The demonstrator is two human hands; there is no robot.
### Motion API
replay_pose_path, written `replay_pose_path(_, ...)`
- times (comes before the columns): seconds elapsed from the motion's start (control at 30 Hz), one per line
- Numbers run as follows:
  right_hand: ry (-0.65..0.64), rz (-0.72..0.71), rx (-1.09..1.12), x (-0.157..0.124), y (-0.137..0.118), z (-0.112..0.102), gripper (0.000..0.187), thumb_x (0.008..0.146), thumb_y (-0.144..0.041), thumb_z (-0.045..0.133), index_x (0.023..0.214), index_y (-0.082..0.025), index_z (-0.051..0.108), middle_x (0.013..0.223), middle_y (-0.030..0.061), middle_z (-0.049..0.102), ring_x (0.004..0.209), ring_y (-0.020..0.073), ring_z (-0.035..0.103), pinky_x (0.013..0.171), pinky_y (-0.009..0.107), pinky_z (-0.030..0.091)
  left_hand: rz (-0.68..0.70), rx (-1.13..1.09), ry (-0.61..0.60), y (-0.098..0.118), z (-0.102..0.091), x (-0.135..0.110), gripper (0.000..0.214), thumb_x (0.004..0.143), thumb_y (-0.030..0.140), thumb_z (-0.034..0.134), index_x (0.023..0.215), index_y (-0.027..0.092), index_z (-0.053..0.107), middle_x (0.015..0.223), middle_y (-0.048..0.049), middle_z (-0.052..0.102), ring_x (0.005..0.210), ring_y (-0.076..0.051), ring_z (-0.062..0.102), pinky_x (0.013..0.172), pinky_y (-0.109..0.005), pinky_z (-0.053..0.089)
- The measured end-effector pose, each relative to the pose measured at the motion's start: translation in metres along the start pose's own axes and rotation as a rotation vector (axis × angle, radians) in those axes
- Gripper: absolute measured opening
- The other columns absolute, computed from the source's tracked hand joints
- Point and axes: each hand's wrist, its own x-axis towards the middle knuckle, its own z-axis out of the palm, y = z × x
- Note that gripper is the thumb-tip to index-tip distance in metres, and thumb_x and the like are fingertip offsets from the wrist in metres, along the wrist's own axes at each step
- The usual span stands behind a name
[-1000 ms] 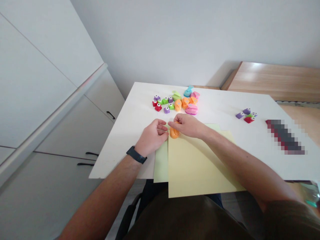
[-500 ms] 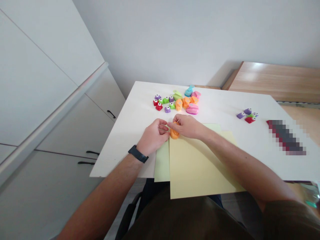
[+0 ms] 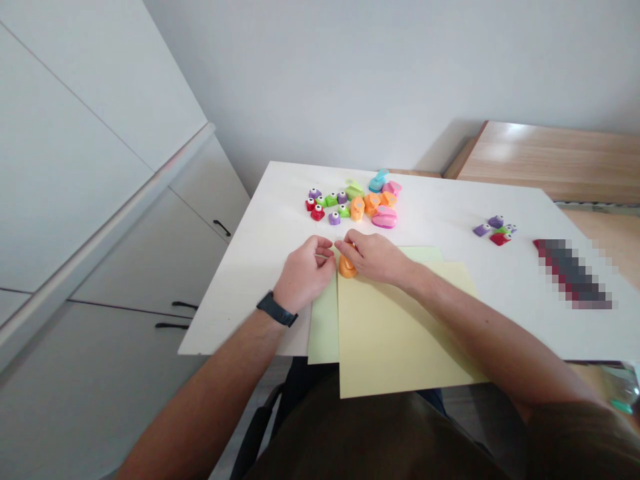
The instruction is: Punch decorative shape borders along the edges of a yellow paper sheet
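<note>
My right hand (image 3: pixel 373 255) is closed over an orange paper punch (image 3: pixel 347 267) at the far left corner of a yellow sheet of paper (image 3: pixel 400 333). A light green sheet (image 3: pixel 323 327) lies under the yellow one and sticks out on its left. My left hand (image 3: pixel 304 272), with a black watch on the wrist, has its fingers curled at the green sheet's far corner, right beside the punch. Whether those fingers pinch the paper is hidden.
A cluster of several coloured paper punches (image 3: pixel 357 201) lies beyond my hands on the white table (image 3: pixel 240 267). A smaller group of punches (image 3: pixel 494 231) sits to the right, next to a blurred dark red object (image 3: pixel 573 273). White cabinets stand at left, a wooden surface at back right.
Both hands have stayed at the corner of the sheets with only slight shifts. The right hand's fingers now cover more of the orange punch.
</note>
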Motion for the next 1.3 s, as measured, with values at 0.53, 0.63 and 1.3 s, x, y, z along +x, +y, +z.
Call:
replay_pose_path(0.53,0.169,0.132,0.108,-0.037,0.047,-0.042,0.042,0.103,-0.058,0.038,0.088,-0.023,0.057,0.071,0.0002,0.062,0.065,0.0162,0.055,0.062,0.028,0.034,0.318,0.436,0.141,0.059,0.016,0.047,0.035,0.106,0.042,0.037,0.091,0.019,0.059,0.087,-0.0095,0.069,0.086,-0.024,0.067,0.076,-0.033,0.046)
replay_pose_path(0.63,0.181,0.189,0.101,-0.048,0.069,-0.045,0.04,0.1,-0.058,0.044,0.085,-0.024,0.058,0.066,-0.0018,0.06,0.059,0.0147,0.051,0.059,0.028,0.033,0.309,0.565,0.101,0.063,0.032,0.067,0.045,0.107,0.043,0.029,0.089,0.017,0.061,0.084,-0.0127,0.069,0.082,-0.027,0.067,0.073,-0.035,0.044)
replay_pose_path(1.3,0.428,0.292,0.227,-0.082,0.13,-0.038,0.036,0.094,-0.057,0.055,0.082,-0.023,0.061,0.063,0.0005,0.058,0.054,0.0138,0.046,0.053,0.029,0.034,0.316,0.843,-0.048,0.043,0.057,0.075,0.048,0.106,0.043,0.033,0.09,0.016,0.069,0.089,-0.0154,0.072,0.08,-0.028,0.068,0.069,-0.036,0.042)
